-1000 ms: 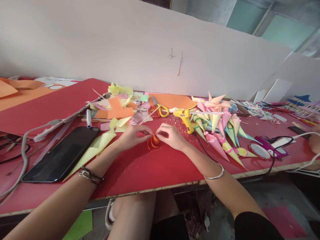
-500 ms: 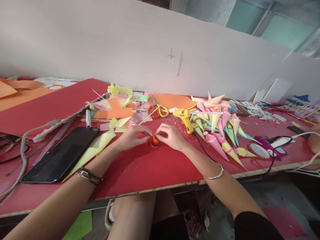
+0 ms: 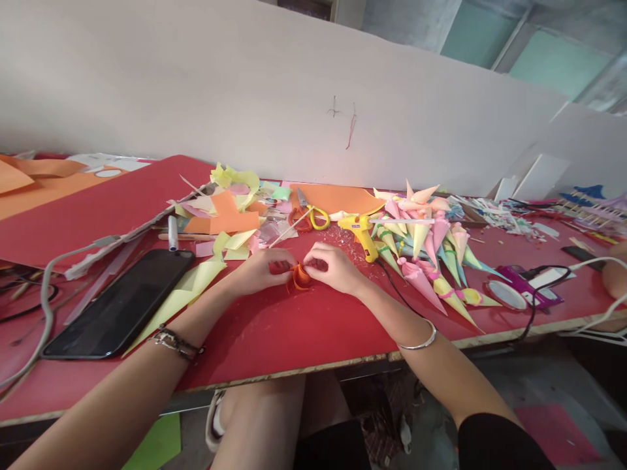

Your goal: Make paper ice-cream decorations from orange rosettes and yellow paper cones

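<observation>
A small curled orange paper piece [image 3: 302, 277], with thin strips trailing from it, is pinched between both hands just above the red tabletop [image 3: 294, 333]. My left hand [image 3: 264, 271] grips its left side with thumb and fingertips. On the other side, my right hand [image 3: 333, 266] holds its edge with thumb and forefinger. The fingers cover part of the paper. Beyond the hands lie scissors [image 3: 313, 217] with red and yellow handles. A yellow glue gun [image 3: 361, 234] with a clear glue stick rests to the right of them.
Paper cones [image 3: 431, 241] in pink, yellow and blue are piled to the right, beside a purple box [image 3: 533, 287]. A black phone [image 3: 122, 303] lies at left near a marker [image 3: 172, 233] and paper scraps [image 3: 235, 215]. Another person's arm [image 3: 616, 274] shows at the right edge.
Both hands stay almost in place. The orange piece has shifted very slightly left and its strips sit a little differently between the fingers.
</observation>
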### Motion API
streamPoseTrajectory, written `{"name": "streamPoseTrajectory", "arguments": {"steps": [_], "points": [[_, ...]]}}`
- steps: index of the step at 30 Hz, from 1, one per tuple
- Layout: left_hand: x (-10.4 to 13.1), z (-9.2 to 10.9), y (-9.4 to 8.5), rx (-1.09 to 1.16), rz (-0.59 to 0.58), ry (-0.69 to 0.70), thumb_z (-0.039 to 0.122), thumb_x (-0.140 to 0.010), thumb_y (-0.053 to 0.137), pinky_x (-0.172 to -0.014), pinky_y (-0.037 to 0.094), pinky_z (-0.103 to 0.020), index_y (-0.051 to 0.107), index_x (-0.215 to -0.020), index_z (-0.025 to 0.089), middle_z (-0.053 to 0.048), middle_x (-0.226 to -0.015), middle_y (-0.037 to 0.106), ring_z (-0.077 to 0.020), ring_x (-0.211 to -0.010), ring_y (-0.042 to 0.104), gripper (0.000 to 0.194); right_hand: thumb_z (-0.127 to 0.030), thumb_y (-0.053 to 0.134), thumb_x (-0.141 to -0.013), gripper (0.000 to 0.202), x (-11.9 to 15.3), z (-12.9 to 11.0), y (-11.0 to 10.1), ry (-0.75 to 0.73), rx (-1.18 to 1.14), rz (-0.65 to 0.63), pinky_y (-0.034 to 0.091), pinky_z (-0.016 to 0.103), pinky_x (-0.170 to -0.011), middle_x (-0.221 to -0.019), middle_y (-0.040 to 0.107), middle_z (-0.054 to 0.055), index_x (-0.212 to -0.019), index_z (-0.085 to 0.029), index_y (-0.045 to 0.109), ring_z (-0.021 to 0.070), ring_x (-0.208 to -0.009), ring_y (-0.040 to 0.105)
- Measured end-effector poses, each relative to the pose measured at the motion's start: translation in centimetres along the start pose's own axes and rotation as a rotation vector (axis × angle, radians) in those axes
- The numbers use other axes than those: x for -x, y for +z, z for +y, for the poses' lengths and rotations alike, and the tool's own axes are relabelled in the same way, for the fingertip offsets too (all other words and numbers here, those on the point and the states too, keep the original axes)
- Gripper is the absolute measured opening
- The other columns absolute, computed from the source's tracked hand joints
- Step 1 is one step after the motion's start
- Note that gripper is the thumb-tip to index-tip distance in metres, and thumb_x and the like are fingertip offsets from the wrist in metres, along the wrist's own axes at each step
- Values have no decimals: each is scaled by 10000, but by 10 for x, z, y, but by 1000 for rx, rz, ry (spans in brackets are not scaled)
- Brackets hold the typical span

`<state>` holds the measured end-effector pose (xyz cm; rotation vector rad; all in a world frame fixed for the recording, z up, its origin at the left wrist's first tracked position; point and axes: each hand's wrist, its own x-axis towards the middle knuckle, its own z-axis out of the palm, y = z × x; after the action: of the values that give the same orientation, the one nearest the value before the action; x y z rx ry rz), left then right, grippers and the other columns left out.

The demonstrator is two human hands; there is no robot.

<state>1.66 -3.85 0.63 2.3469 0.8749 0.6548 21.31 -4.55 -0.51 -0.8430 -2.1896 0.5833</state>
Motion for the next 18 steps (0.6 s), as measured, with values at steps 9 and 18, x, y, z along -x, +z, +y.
{"name": "streamPoseTrajectory", "arguments": {"steps": [9, 18], "points": [[0, -2, 0, -58, 22, 44, 271, -762, 512, -665, 457, -238, 616, -770, 150, -40, -766, 648, -124, -695, 583, 160, -193, 566, -752, 62, 1, 4, 1, 38, -21, -32, 374, 226, -631, -720, 496, -8, -726, -156, 609, 95, -655, 488], [0, -5, 2, -46, 13, 33, 282, -782, 497, -652, 459, -235, 618, -774, 149, -46, -771, 646, -126, -701, 581, 180, -189, 534, -777, 123, 1, 1, 1, 35, 41, -50, 339, 217, -596, -691, 457, -20, -659, -159, 551, 85, -623, 448]]}}
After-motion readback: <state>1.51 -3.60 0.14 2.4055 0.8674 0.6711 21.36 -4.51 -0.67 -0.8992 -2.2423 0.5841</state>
